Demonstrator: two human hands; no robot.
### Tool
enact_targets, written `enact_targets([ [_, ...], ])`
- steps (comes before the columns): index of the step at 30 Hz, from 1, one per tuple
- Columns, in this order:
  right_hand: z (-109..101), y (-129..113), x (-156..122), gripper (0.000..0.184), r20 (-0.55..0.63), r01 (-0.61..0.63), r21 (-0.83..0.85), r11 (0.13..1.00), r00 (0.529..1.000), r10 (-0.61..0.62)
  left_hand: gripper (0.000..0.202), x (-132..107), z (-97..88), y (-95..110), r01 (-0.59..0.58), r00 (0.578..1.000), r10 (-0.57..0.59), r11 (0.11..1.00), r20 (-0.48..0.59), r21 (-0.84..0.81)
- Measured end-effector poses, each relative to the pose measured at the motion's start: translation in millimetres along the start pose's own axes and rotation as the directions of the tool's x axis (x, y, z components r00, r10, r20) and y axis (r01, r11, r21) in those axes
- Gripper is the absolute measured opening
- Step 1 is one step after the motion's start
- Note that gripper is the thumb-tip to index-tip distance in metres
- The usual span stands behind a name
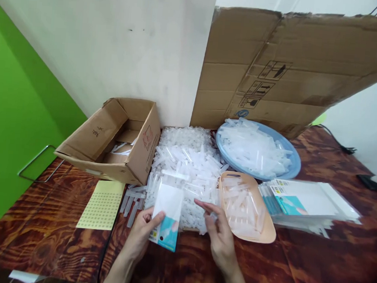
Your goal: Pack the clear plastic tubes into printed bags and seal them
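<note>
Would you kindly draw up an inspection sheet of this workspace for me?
Surface: dark wood-grain table, largely covered toward the wall.
Job's things: white-and-teal packet; heap of translucent pieces; more in the peach tray and blue basin; stack of packets at the right.
Clutter: open cardboard box with white strips inside; yellow dotted sheet in front of it.
Hands: left hand grips the packet; right hand is by the heap, its hold unclear.
Cables: black cable beside the yellow sheet; dark cable at the far right.
Surroundings: pale wall, green panel left, large cardboard sheet behind the basin.
</note>
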State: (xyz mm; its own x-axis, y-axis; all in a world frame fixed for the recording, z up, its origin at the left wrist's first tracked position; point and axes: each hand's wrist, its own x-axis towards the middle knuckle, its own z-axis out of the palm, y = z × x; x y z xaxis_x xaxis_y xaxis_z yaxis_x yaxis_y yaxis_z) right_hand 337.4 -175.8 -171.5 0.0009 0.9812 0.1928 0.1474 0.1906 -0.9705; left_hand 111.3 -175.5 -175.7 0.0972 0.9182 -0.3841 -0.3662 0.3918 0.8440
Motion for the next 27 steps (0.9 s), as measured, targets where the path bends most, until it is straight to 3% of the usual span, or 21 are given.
enact_targets([
  [4,-3.4,3.6,28.4,0.029,-0.127,-0.054,0.172,0.984,0.989,0.077,0.038,-5.1,3.3,3.0,0.053,0.981,-0.081,0.986,0.176,0.158],
  [8,1.7,-1.8,48.9,0.033,-0.308,-0.060,0.503,0.862,0.920,0.243,0.043,-6.4,13.4,3.6,0.134,0.939,-0.186,0.972,0.289,0.191],
  [11,3.0,-1.6,50.5,0.033,-0.231,-0.127,0.601,0.789,0.918,0.323,0.047,-6.9,15.6,3.0,0.197,0.930,-0.233,0.969,0.285,0.147],
  [13,4.1,3.0,45.1,0.034,-0.147,-0.193,0.588,0.785,0.929,0.339,0.050,-6.5,15.8,2.8,0.211,0.927,-0.240,0.969,0.287,0.127],
  [17,9.2,15.2,27.9,0.031,-0.083,-0.262,0.463,0.847,0.939,0.335,0.050,-2.4,16.2,0.4,0.194,0.938,-0.225,0.971,0.263,0.139],
  [22,14.0,18.6,15.2,0.041,0.090,-0.232,0.361,0.903,0.973,0.214,0.051,4.2,12.2,-4.8,0.197,0.961,-0.230,0.960,0.155,0.199],
  [27,6.7,11.7,13.0,0.033,0.124,-0.321,0.504,0.802,0.946,0.300,0.048,2.4,5.5,2.2,0.106,0.944,-0.174,0.965,0.280,0.242],
])
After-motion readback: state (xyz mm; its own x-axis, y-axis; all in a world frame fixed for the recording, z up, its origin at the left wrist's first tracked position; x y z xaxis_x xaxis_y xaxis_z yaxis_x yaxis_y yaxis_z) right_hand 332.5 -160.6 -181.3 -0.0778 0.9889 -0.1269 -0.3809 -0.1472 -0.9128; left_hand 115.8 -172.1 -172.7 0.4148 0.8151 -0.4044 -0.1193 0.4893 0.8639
